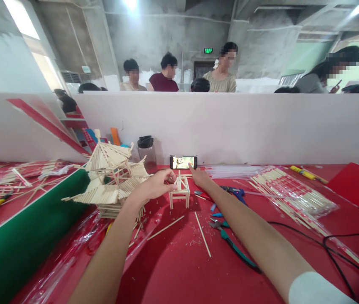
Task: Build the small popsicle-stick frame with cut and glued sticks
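My left hand (pixel 158 182) is curled, its fingertips pinching the top of a small wooden stick frame (pixel 179 192) that stands on the red table (pixel 179 270). My right hand (pixel 200 175) reaches past the frame with its index finger stretched out, touching the screen of a phone (pixel 183 162) propped against the white partition. A larger stick-built pagoda model (pixel 111 177) stands just left of my left hand.
Loose sticks (pixel 202 228) and green-handled cutters (pixel 234 247) lie in front of the frame. Packs of chopsticks (pixel 290 192) sit at the right beside black cables (pixel 334 245). A dark-lidded jar (pixel 147 150) stands behind the pagoda, a green board (pixel 24 240) at the left. People stand beyond the partition.
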`<state>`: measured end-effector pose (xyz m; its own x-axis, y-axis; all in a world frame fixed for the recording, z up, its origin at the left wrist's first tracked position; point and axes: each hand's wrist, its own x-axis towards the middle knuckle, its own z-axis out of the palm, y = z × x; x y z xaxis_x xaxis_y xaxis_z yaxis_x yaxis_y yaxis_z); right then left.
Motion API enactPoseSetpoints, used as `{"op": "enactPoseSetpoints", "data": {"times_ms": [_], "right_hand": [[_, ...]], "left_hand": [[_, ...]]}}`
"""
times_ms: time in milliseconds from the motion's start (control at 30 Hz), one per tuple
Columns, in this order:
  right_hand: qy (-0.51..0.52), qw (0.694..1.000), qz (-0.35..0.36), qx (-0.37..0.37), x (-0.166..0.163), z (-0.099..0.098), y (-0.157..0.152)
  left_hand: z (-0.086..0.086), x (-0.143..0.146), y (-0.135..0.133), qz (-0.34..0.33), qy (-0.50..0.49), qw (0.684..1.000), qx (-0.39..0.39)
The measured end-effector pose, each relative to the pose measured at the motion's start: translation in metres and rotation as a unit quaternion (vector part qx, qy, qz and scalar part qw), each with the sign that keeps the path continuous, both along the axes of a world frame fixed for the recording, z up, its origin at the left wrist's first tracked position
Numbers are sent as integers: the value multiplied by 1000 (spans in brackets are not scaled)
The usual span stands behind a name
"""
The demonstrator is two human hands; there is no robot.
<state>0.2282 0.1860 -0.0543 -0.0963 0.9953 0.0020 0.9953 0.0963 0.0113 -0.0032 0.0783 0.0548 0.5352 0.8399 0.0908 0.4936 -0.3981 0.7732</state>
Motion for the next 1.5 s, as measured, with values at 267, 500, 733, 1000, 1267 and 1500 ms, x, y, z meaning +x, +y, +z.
{"op": "enactPoseSetpoints", "data": {"times_ms": [267,500,733,1000,1267,1500], "right_hand": [[-2,1000,0,1,-1,1,-1],[-1,1000,7,6,0,1,-2],[2,1000,12,13,1,2,-4],[12,1000,13,13,4,8,-10],[238,962,81,107,1,39,-39],[473,848,224,87,-11,73,-96]], "left_hand": [[3,1,-2,-2,-6,1000,-2],[2,0,-2,-6,-16,1000,-10],[11,3,-9,-1,-1,1000,-7],[13,1,-11,10,10,1000,-2],[17,0,-16,22,52,998,35],[17,-1,-16,53,92,993,47]]}}
